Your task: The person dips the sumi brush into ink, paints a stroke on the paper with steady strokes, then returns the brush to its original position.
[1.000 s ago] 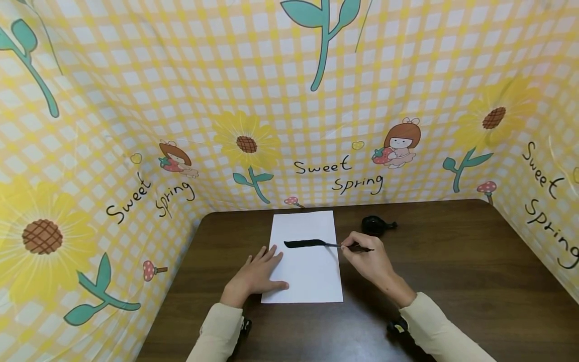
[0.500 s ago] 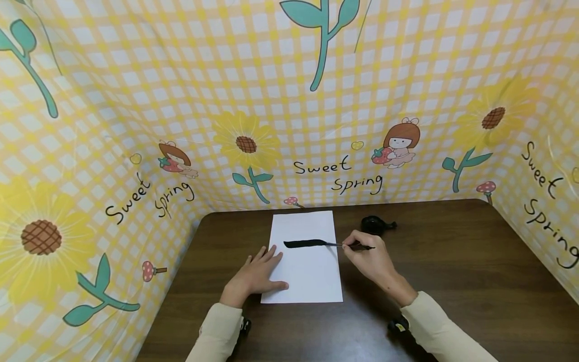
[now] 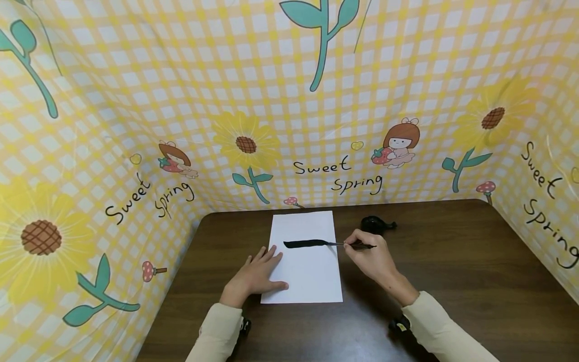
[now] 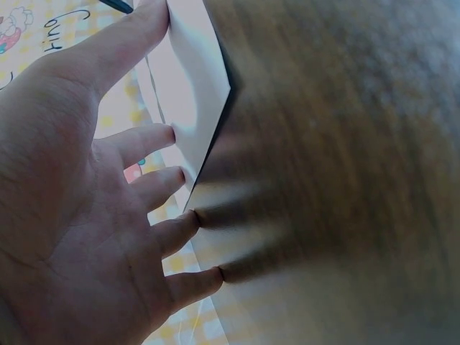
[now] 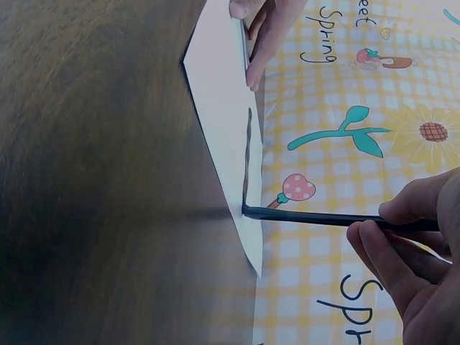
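Observation:
A white sheet of paper lies on the dark wooden table, with a thick black stroke running left to right across it. My right hand pinches a slim dark paintbrush between thumb and fingers. In the right wrist view the brush tip meets the paper at the stroke's right end, near the sheet's right edge. My left hand rests with spread fingers over the paper's left edge. The left wrist view shows its thumb and some fingertips on the sheet, while other fingertips touch the wood.
Behind my right hand, near the table's back edge, sits a shiny black rounded object with a narrow neck. A yellow checked cloth with flowers and lettering hangs around the back and sides of the table.
My right hand and the brush have crept slightly to the right, and the stroke's right end has moved a little with them. My left hand and the paper stay put.

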A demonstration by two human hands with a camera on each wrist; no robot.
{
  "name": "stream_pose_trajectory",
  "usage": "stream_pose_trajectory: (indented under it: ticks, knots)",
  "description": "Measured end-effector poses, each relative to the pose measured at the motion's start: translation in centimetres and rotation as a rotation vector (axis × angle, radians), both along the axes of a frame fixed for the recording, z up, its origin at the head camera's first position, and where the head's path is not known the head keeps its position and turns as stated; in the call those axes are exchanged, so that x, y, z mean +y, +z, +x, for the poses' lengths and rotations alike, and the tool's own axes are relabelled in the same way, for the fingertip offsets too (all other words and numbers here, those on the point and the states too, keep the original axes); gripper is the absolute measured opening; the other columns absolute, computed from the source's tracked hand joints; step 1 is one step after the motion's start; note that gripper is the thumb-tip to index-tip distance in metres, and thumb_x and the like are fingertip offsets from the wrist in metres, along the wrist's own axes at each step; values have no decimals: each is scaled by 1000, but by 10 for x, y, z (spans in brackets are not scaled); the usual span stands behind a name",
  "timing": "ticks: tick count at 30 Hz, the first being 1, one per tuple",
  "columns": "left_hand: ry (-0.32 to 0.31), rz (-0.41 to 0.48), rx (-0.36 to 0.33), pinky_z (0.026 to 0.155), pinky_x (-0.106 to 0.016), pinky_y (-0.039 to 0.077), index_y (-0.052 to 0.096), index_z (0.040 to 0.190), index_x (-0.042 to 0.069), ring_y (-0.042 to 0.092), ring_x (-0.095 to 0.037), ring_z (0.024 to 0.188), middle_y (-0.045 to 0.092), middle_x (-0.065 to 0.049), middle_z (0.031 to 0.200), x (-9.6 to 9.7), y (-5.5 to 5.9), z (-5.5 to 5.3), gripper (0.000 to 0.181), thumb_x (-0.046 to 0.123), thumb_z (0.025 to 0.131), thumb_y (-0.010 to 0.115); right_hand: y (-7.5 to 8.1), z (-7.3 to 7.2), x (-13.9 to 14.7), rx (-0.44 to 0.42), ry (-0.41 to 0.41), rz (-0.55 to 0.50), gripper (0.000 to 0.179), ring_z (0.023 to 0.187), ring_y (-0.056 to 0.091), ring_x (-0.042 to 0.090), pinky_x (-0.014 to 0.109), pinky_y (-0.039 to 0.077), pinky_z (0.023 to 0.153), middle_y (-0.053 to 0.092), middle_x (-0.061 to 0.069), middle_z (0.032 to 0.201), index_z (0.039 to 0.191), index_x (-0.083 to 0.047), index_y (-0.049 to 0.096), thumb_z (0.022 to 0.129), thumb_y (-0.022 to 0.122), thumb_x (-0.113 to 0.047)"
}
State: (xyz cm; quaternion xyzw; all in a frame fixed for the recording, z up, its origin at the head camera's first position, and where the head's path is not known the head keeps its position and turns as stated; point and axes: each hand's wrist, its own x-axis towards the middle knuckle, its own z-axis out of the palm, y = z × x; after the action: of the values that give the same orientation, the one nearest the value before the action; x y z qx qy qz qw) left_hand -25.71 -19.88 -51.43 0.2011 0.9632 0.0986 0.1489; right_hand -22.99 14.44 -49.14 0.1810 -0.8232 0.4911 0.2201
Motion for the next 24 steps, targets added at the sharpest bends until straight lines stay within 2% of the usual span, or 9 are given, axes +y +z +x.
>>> stream_pose_trajectory:
  ticks: [7, 18, 24]
  knots:
    - [0, 10, 3, 127, -73, 19, 36, 168, 18, 15, -41, 166, 21, -9, 179, -1, 0, 0, 98, 68, 92, 72, 0, -1, 0, 9, -12, 9, 25, 76, 72, 8, 21, 58, 67, 79, 2, 86, 81, -16, 75, 88, 76, 9]
    - [-7, 21, 2, 127, -73, 19, 36, 168, 18, 15, -42, 166, 22, -9, 179, 0, 1, 1, 97, 67, 93, 72, 0, -1, 2, 28, -38, 28, 23, 73, 72, 9, 19, 58, 65, 79, 1, 84, 81, -13, 76, 86, 77, 10]
    - [1, 18, 3, 127, -73, 19, 36, 168, 18, 15, -42, 166, 22, -9, 179, 0, 0, 1, 98, 67, 92, 72, 4, 0, 3, 34, -53, 49, 22, 72, 70, 7, 22, 58, 64, 79, 0, 84, 81, -13, 76, 86, 79, 8]
